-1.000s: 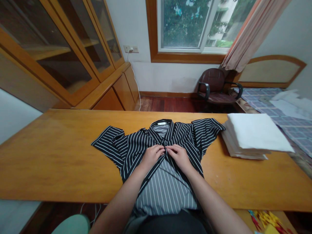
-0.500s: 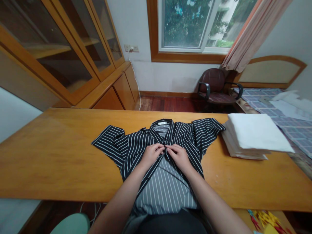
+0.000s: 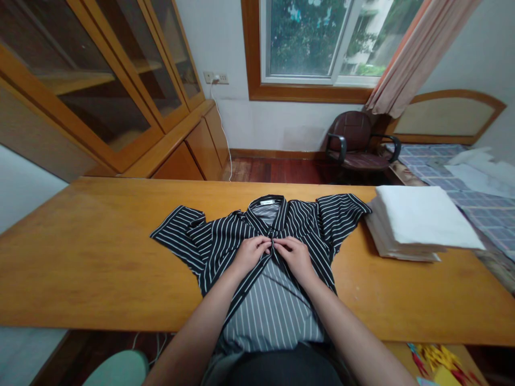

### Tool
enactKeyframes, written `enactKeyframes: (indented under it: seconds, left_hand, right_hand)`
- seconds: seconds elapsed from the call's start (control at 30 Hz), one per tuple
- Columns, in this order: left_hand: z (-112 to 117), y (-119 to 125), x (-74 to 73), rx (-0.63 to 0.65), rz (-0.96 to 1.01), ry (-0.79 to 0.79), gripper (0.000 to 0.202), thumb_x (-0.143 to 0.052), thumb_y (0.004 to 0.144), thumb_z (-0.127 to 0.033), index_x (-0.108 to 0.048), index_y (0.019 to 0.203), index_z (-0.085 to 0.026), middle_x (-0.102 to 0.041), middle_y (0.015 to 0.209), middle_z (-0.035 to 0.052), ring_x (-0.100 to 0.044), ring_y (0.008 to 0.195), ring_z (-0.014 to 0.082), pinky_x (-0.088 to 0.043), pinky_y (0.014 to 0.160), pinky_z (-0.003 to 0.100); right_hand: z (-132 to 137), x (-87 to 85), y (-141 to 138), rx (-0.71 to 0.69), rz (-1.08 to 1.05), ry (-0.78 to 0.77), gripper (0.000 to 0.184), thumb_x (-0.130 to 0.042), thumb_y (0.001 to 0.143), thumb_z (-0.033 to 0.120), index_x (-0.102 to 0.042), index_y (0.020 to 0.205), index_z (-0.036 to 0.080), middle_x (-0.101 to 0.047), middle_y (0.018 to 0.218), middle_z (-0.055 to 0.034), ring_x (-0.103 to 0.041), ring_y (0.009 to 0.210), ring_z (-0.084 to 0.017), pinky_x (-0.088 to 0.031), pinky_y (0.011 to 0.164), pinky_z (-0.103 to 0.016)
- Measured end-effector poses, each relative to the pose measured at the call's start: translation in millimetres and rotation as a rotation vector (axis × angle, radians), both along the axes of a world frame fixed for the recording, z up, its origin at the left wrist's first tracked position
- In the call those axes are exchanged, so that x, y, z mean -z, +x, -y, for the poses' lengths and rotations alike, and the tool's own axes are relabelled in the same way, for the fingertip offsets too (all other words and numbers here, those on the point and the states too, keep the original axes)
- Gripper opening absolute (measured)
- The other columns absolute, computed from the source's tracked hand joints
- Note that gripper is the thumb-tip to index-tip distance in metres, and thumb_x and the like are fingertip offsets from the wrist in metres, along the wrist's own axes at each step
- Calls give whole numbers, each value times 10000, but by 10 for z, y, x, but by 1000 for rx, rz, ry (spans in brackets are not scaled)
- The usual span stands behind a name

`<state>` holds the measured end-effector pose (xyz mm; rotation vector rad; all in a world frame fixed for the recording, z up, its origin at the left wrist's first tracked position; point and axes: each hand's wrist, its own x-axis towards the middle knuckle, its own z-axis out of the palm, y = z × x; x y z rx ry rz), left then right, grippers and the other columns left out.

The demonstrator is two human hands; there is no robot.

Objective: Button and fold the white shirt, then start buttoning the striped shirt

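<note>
A black shirt with white stripes (image 3: 229, 236) lies face up on the wooden table (image 3: 100, 257), collar toward the far edge and short sleeves spread to both sides. Below the chest its front hangs apart, showing the grey striped inside. My left hand (image 3: 250, 254) pinches one front edge just under the collar. Opposite it, my right hand (image 3: 295, 256) pinches the other edge, and the fingertips of both hands nearly meet. Whatever small part of the placket sits between the fingertips is hidden.
A stack of folded white cloths or sheets (image 3: 422, 217) stands at the table's right, close to the shirt's sleeve. Beyond the table are a brown armchair (image 3: 354, 139), a bed (image 3: 462, 171) and a glass-door cabinet (image 3: 161, 120). A green stool (image 3: 118, 369) is at lower left.
Both hands stay at the same place on the shirt front, with only slight finger movement. The view has shifted very slightly.
</note>
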<state>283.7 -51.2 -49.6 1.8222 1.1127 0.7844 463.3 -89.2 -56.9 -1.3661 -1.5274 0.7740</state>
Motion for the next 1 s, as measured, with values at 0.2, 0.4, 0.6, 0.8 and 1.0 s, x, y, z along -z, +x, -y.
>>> enactKeyframes:
  seconds: [0.2, 0.4, 0.6, 0.8, 1.0]
  left_hand:
    - [-5, 6, 1, 10, 3, 0, 279, -507, 934, -362, -726, 904, -192, -720, 725, 16, -678, 729, 178, -509, 753, 274]
    - [3, 22, -29, 10, 55, -79, 294, -563, 901, -423, -724, 921, -178, -731, 782, 28, -677, 735, 179, -524, 711, 267]
    - [7, 43, -19, -24, 72, -76, 248, -597, 878, -385, -725, 879, -172, -714, 729, 15, -667, 685, 165, -520, 670, 253]
    - [6, 35, -29, -24, 49, -53, 259, -566, 885, -372, -712, 811, -171, -678, 672, 4, -638, 658, 154, -495, 662, 243]
    - [-3, 5, -15, -15, 64, -39, 253, -550, 900, -354, -698, 797, -176, -673, 696, 0, -638, 695, 156, -484, 692, 246]
  right_hand:
    - [13, -3, -44, 30, 17, 33, 181, -645, 892, 302, -783, 987, 232, -714, 801, -32, -640, 691, -156, -505, 673, -271]
    - [23, 33, -52, 47, 35, 64, 198, -635, 903, 326, -782, 1002, 236, -723, 829, -41, -652, 703, -163, -513, 675, -271]
    - [34, 37, -61, 47, 61, 92, 208, -623, 914, 334, -778, 1011, 236, -726, 841, -45, -661, 727, -167, -521, 700, -279]
    - [36, 20, -74, 41, 77, 92, 202, -624, 910, 332, -777, 998, 233, -715, 822, -41, -647, 696, -162, -516, 678, -278]
    - [30, 20, -59, 42, 55, 96, 178, -643, 890, 298, -740, 1023, 232, -683, 846, -31, -612, 704, -158, -490, 660, -270]
